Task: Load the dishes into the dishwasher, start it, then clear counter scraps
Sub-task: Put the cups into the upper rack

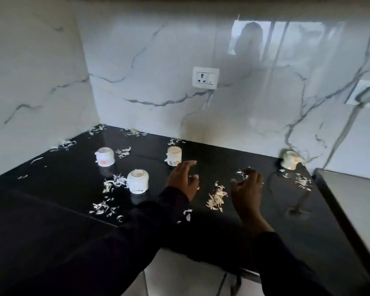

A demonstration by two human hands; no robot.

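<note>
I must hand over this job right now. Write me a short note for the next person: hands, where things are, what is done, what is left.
Left hand: open, empty, above the counter near the back middle cup.
Right hand: open, empty, beside a scrap pile.
Four cups stand upside down on the counter: back left, front, back middle, far right.
Scraps lie scattered all over the counter.
Dishwasher: not in view.
Done: nothing visible.
Left: load the cups, start the machine, clear the scraps.
</note>
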